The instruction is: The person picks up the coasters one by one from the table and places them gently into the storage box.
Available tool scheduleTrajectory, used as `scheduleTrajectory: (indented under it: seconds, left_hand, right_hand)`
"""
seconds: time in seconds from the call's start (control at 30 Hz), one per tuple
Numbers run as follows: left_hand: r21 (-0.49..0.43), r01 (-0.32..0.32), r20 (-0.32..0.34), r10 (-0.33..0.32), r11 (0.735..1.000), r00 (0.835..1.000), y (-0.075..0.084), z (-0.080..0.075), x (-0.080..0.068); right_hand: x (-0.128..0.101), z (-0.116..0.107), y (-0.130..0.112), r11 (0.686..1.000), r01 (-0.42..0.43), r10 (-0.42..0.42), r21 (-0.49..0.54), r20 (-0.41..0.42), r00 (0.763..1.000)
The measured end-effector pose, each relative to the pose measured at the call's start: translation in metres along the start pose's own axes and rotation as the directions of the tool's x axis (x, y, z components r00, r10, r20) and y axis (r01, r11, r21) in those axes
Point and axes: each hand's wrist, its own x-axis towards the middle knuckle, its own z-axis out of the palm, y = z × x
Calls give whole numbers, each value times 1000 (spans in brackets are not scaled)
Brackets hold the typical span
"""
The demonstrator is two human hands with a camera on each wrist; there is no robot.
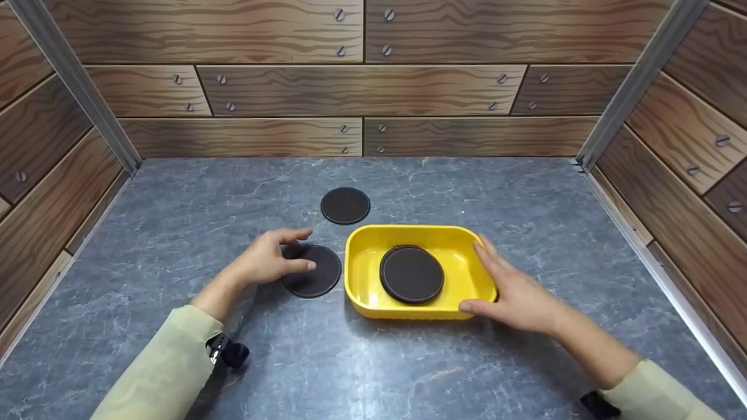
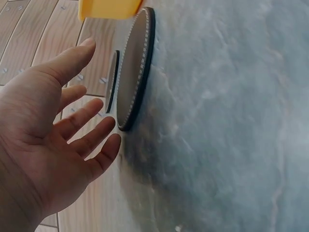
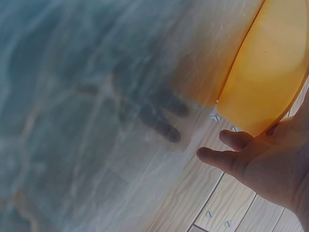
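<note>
A yellow plastic tub (image 1: 362, 312) stands in the middle of the table. Inside lies a round black coaster (image 1: 412, 274); its rim looks doubled, as in a stack. The right hand (image 1: 516, 294) grips the tub's right end, thumb over the front corner and fingers along the side. In the right wrist view, two fingers (image 3: 217, 157) extend below the tub's wall. The left hand (image 1: 265, 256) is over another black coaster (image 1: 318, 280) left of the tub, thumb and fingers spread apart. The left wrist view shows that coaster's stitched edge (image 2: 145, 63) beyond the fingertips, the palm holding nothing.
One more black coaster (image 1: 345, 205) lies farther back, behind the tub's left corner. The grey marbled table (image 1: 233, 186) is bounded by wood-patterned walls (image 1: 362, 90) at the back and sides. Metal posts (image 1: 636, 87) rise at the back corners.
</note>
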Motion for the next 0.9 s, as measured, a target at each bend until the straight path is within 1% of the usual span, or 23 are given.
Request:
scheduleTrajectory:
  seconds: [0.17,0.33,0.57,0.77,0.9]
  left_hand:
    - [-4,-18,22,18,1000,1000,-7,2,-2]
    - [17,-31,44,31,999,999,-11,3,-4]
    - [13,-21,91,20,1000,996,-13,2,-5]
    - [34,-53,121,49,998,991,-14,2,-7]
    - [55,-57,131,50,997,990,-16,3,-10]
  right_hand:
    - [0,0,1,1000,6,-6,5,-3,1000]
    - [0,0,1,1000,1,-1,-2,6,1000]
    - [1,-1,0,1000,-2,2,-12,9,1000]
    - [1,-1,1,1000,-2,2,-11,11,1000]
    - [1,0,1,1000,-10,10,-12,13,1000]
